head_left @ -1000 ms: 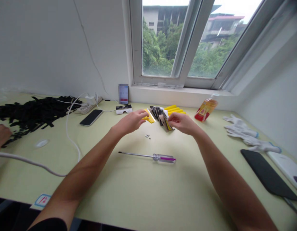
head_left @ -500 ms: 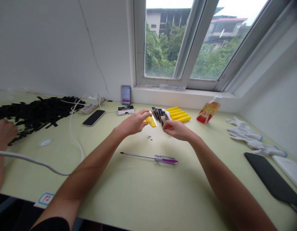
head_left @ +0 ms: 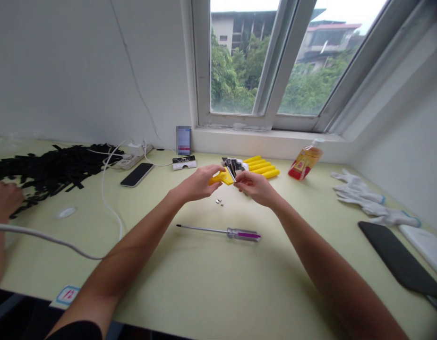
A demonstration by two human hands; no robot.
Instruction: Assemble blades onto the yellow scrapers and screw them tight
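Observation:
My left hand [head_left: 200,183] is closed around the yellow handle of a scraper [head_left: 226,177], which is held up over the table with its blade end toward the right. At that end, the fingers of my right hand [head_left: 255,188] pinch the thin pale blade [head_left: 233,175]; its far part is hidden by the fingers. Just behind my hands lies a row of yellow-handled scrapers [head_left: 262,166] with dark heads. Small metal screws [head_left: 218,202] rest on the table below my hands. Nearer to me lies a screwdriver [head_left: 243,234] with a clear and purple handle.
To the left are a phone [head_left: 136,174], a power strip [head_left: 131,160], white cables and a heap of black strips [head_left: 58,165], where another person's hand [head_left: 5,200] works. A bottle [head_left: 305,160], white gloves [head_left: 367,200] and a black flat object [head_left: 398,257] lie to the right.
My right hand has moved left to the scraper's blade end. The left hand has turned the scraper flatter, showing more of its yellow handle.

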